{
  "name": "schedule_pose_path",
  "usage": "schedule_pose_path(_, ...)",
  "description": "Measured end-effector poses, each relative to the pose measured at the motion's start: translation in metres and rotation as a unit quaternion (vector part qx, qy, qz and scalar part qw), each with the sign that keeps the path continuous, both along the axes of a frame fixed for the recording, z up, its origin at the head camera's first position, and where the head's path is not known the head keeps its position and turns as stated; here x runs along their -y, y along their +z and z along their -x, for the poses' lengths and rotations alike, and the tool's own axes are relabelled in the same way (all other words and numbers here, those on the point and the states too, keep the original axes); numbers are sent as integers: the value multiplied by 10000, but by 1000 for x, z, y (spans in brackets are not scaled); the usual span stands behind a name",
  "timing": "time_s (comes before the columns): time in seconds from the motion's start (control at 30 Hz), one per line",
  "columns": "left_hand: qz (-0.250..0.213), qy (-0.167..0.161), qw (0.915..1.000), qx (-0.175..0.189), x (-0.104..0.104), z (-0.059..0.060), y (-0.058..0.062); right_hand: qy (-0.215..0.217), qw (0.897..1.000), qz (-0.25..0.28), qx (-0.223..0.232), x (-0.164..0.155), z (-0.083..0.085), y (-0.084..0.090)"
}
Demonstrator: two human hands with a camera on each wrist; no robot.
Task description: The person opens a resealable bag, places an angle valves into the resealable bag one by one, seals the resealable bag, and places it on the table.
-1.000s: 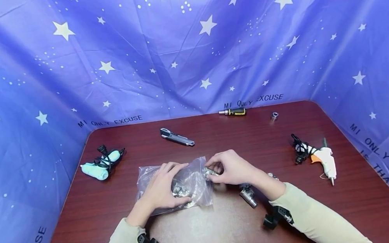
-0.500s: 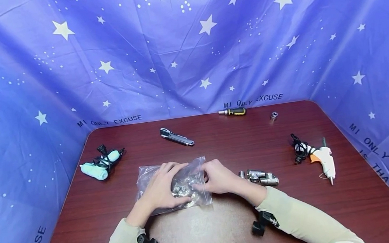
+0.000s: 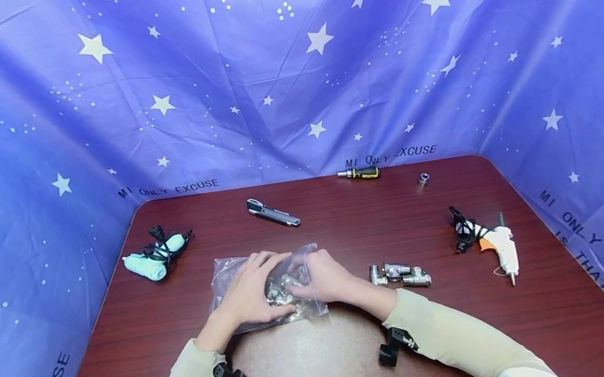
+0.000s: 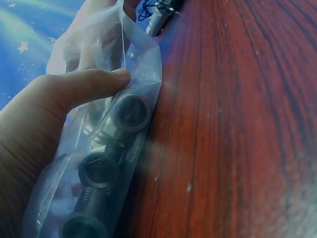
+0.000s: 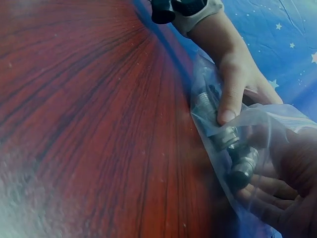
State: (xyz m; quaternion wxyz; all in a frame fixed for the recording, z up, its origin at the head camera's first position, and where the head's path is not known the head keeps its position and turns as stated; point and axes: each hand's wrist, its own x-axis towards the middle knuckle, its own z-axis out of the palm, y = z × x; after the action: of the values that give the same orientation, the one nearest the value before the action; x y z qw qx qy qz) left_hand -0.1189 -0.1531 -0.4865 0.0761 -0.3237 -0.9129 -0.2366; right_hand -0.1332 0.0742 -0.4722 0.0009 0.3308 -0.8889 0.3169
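Observation:
A clear plastic bag [image 3: 313, 309] with several metal threaded pipe fittings [image 4: 131, 113] inside lies on the table's middle. My left hand [image 3: 251, 287] holds the bag from outside, its thumb across the plastic over the fittings, as the left wrist view shows. My right hand [image 3: 321, 277] is inside the bag's mouth on the right. Its fingers [image 5: 267, 198] are loosely bent beside a fitting [image 5: 242, 168], with no firm grip visible. Three metal tee fittings [image 3: 395, 271] lie together on the table, just beyond my right wrist.
At the left lies a light-blue tool [image 3: 148, 266] wrapped in its black cord. A utility knife [image 3: 273, 212], a screwdriver [image 3: 360, 173] and a small metal socket [image 3: 423, 178] are toward the back. A white glue gun [image 3: 504, 249] lies at the right of the table [image 3: 537, 305].
My right hand has gone left into the bag. The fitting it held at the bag's mouth is now among those inside. The tee fittings near its wrist are uncovered. The left hand stays put.

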Motion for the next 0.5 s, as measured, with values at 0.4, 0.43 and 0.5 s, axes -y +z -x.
schedule_pose_path(0.4,-46,-81,9999,-131,-1,0,-1,168,9991,178,-336,6,-1,-4)
schedule_pose_path(0.43,-43,-79,9999,-137,-1,0,-1,210,9989,194,-373,6,-1,-4)
schedule_pose_path(0.5,-52,-96,9998,-157,-1,0,0,296,9980,206,-516,5,0,-5)
